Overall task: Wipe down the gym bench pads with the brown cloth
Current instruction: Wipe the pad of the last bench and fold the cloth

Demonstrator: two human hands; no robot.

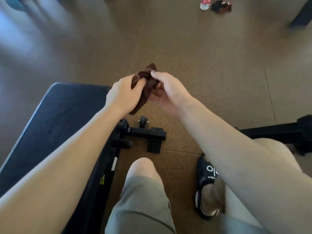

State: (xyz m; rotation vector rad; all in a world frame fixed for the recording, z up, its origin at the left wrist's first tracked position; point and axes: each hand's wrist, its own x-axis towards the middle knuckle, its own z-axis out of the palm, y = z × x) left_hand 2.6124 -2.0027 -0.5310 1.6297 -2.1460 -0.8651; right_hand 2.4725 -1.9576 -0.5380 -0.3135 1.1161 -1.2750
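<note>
The brown cloth (146,85) is bunched up in the air between both hands, just past the far right corner of the black bench pad (55,119). My left hand (122,94) grips its left side with curled fingers. My right hand (166,89) pinches the other side, thumb on top. The cloth's lower end hangs below my left hand. The pad runs from the lower left up to the middle, partly covered by my left forearm.
The bench's black foot with a small wheel (143,121) stands on the brown floor below the hands. My knee (141,168) and sandalled foot (206,186) are near. A bottle (205,3) and dark bundle (221,6) lie far back. Another black frame (283,130) sits right.
</note>
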